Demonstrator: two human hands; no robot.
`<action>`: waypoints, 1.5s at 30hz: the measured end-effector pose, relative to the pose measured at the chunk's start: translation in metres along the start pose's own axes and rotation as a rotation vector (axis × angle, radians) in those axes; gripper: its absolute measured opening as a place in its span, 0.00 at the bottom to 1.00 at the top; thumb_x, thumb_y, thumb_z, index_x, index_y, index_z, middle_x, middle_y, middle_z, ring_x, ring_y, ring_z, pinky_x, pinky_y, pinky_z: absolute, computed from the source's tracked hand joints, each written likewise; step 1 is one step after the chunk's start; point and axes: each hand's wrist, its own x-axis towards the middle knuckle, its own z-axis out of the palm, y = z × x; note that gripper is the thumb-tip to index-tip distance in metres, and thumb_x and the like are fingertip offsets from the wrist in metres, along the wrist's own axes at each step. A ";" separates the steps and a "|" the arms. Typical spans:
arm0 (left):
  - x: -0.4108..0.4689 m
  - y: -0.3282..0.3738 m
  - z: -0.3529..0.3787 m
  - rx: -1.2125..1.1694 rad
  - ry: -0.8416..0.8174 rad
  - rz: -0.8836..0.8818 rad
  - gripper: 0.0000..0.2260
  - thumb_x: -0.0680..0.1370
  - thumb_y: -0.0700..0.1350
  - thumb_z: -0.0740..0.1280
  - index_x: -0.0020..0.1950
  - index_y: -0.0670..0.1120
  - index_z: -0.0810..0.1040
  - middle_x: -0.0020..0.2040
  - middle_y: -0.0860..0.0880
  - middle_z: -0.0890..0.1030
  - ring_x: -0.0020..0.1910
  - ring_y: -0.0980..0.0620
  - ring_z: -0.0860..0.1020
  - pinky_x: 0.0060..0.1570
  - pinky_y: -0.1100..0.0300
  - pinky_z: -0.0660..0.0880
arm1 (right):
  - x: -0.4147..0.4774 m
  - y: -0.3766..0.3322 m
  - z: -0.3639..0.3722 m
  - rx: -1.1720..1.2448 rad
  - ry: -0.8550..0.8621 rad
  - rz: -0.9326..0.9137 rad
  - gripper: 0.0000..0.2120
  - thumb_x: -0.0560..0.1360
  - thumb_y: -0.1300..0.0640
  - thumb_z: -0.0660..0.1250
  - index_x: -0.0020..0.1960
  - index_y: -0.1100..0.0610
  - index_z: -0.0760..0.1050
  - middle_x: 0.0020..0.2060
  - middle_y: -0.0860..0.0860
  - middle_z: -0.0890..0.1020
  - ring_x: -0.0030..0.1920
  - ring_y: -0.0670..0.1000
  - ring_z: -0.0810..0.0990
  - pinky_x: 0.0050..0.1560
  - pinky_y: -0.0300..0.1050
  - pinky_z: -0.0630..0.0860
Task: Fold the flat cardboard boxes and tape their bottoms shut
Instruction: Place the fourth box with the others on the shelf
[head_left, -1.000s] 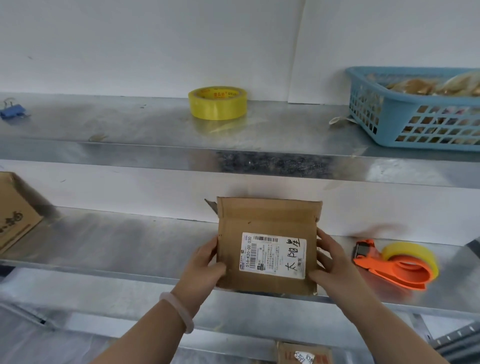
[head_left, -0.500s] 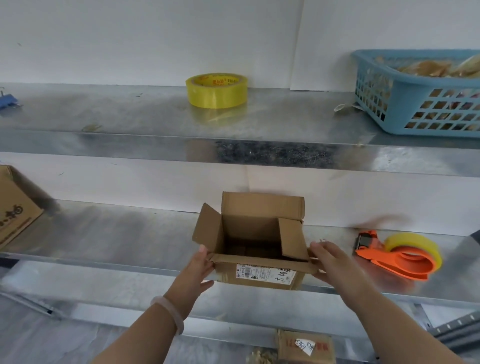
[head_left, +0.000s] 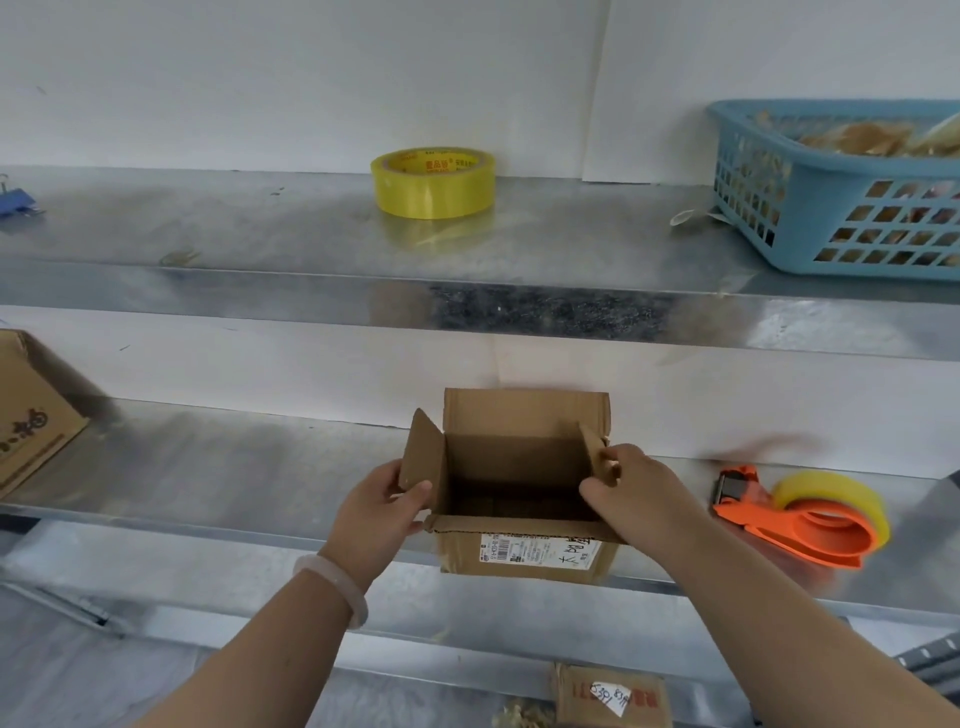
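A small brown cardboard box (head_left: 524, 553) with a white shipping label stands upright on the front edge of the lower metal shelf (head_left: 208, 467), its top flaps open. My left hand (head_left: 379, 512) pinches the left side flap between thumb and fingers. My right hand (head_left: 631, 493) grips the right side flap and holds it up. An orange tape dispenser (head_left: 795, 519) with a yellow roll lies on the same shelf to the right of the box.
A yellow tape roll (head_left: 432, 182) sits on the upper shelf, a blue basket (head_left: 841, 208) of scraps at its right end, a blue clip (head_left: 15, 200) at its left. Another cardboard box (head_left: 31, 415) stands far left. A labelled box (head_left: 613, 696) lies below.
The box went from tilted with its label facing me to standing upright with its flaps open. Both hands moved from its sides up to the side flaps.
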 end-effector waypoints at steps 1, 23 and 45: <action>-0.001 -0.001 0.000 -0.017 0.025 -0.006 0.10 0.81 0.47 0.64 0.62 0.49 0.74 0.54 0.49 0.81 0.51 0.48 0.81 0.49 0.58 0.81 | -0.003 0.003 -0.003 0.052 0.022 -0.010 0.19 0.76 0.48 0.62 0.65 0.51 0.71 0.49 0.48 0.78 0.45 0.46 0.77 0.38 0.41 0.72; -0.030 0.011 -0.020 0.298 0.357 0.077 0.16 0.79 0.47 0.66 0.67 0.52 0.76 0.42 0.54 0.83 0.37 0.54 0.82 0.48 0.57 0.82 | -0.010 0.012 -0.013 0.035 0.173 -0.259 0.19 0.79 0.52 0.62 0.69 0.47 0.71 0.36 0.45 0.83 0.35 0.44 0.82 0.41 0.43 0.80; -0.076 -0.106 -0.332 0.043 0.709 -0.084 0.14 0.80 0.45 0.64 0.66 0.54 0.75 0.42 0.53 0.84 0.38 0.52 0.83 0.37 0.57 0.82 | -0.032 -0.299 0.203 -0.064 0.070 -0.549 0.18 0.81 0.52 0.61 0.70 0.48 0.71 0.56 0.46 0.82 0.47 0.45 0.82 0.49 0.44 0.81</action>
